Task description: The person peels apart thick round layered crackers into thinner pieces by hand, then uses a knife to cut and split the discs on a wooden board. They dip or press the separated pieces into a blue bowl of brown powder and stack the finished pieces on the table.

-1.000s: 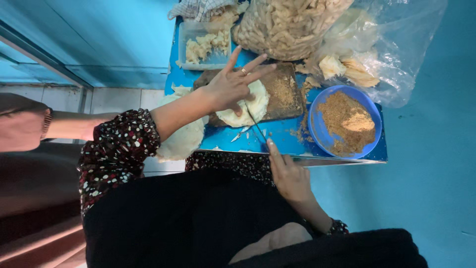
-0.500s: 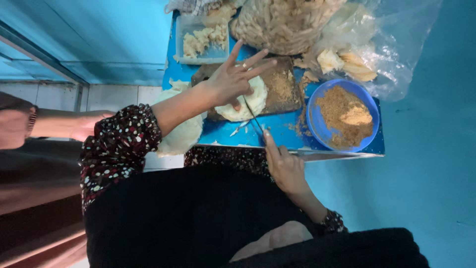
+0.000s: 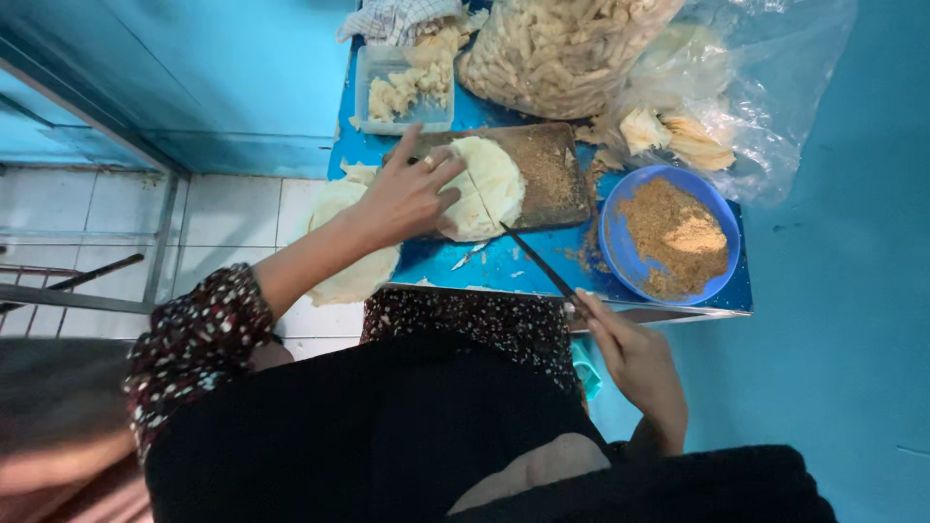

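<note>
On the table [image 3: 504,266] a cutting board [image 3: 552,174] lies in the middle with a round dough sheet [image 3: 489,189] on its left half; the left hand [image 3: 407,194] rests on the sheet's left edge, and a stack of dough rounds [image 3: 354,242] hangs over the table's left edge just beside it. The right hand [image 3: 635,358] sits at the near edge holding a knife [image 3: 538,261] whose tip reaches the sheet. A bowl of crumbs [image 3: 668,237] stands right of the board, with a tray of pieces [image 3: 402,87] and a large bag [image 3: 562,48] behind
</note>
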Demonstrator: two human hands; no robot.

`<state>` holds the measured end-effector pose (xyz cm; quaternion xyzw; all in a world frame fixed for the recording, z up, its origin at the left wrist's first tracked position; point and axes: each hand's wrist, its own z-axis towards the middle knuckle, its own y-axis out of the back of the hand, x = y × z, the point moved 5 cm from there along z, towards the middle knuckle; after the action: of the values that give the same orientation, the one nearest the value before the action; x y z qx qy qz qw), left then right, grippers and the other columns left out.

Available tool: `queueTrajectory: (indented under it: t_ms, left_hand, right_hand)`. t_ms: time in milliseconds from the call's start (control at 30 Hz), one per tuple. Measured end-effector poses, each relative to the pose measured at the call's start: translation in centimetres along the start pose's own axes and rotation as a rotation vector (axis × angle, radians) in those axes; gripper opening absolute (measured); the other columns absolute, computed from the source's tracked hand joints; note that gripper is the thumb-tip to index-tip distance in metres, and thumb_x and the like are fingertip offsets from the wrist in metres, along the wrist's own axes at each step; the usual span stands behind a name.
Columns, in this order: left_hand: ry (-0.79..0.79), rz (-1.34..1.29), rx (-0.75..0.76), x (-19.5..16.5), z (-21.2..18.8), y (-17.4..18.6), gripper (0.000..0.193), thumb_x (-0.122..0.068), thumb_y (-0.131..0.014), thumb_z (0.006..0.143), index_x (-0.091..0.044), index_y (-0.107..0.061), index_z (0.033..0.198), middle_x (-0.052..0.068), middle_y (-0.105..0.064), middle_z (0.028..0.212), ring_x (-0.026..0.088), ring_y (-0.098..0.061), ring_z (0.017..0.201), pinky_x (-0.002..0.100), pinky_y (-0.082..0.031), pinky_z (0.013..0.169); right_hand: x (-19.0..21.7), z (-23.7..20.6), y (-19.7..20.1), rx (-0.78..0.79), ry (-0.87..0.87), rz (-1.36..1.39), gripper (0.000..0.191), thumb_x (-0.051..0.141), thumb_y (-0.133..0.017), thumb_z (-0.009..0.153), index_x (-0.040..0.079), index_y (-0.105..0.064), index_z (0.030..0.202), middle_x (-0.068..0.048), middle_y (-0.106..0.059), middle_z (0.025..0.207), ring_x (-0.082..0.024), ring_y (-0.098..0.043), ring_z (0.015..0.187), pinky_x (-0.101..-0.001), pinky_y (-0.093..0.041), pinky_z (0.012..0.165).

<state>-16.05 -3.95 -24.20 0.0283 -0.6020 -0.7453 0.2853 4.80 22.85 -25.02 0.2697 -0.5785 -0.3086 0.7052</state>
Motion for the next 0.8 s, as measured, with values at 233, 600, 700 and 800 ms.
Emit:
queueTrajectory:
  t_ms: [233, 600, 700, 800]
  left_hand:
    - [-0.009, -0.203, -0.054, -0.7, -2.2, 0.5, 0.078, -0.064, -0.078, 0.069, -0.006, -0.065, 0.12, 0.011, -0.059, 0.109, 0.031, -0.058, 0.115, 0.058, -0.035, 0.11]
    - [-0.018, -0.263, -0.034, -0.2, -3.3, 0.2, 0.089, -0.065, -0.077, 0.065, -0.001, -0.063, 0.126, 0.013, -0.059, 0.107, 0.033, -0.058, 0.116, 0.064, -0.032, 0.11]
    - [-0.01, -0.287, -0.061, 0.0, -3.3, 0.4, 0.09, -0.064, -0.078, 0.063, -0.001, -0.063, 0.126, 0.013, -0.06, 0.109, 0.033, -0.058, 0.116, 0.063, -0.03, 0.111]
    - [-0.019, -0.284, -0.044, -0.1, -3.2, 0.3, 0.091, -0.063, -0.08, 0.06, 0.0, -0.064, 0.124, 0.012, -0.059, 0.106, 0.033, -0.059, 0.116, 0.063, -0.03, 0.115]
  right_hand:
    - [2.6, 3.6, -2.6, -0.143, -0.123, 0.143, 0.043, 0.015, -0.06, 0.1, 0.018, -0.06, 0.142, -0.016, -0.075, 0.115, -0.03, -0.078, 0.08, -0.0382, -0.058, 0.069]
    - [5.8, 8.2, -7.8, -0.264, 0.269, -0.244, 0.038, 0.019, -0.06, 0.103, 0.014, -0.063, 0.141, -0.018, -0.073, 0.09, -0.036, -0.07, 0.073, -0.047, -0.053, 0.062]
    - [5.8, 8.2, -8.4, -0.177, 0.169, -0.316, 0.042, 0.02, -0.06, 0.102, 0.015, -0.06, 0.144, -0.018, -0.072, 0.085, -0.039, -0.068, 0.067, -0.0499, -0.053, 0.057]
    - [6.1, 9.0, -9.0, -0.168, 0.144, -0.37, 0.043, 0.023, -0.061, 0.103, 0.019, -0.057, 0.145, -0.018, -0.071, 0.083, -0.04, -0.068, 0.065, -0.0518, -0.053, 0.056]
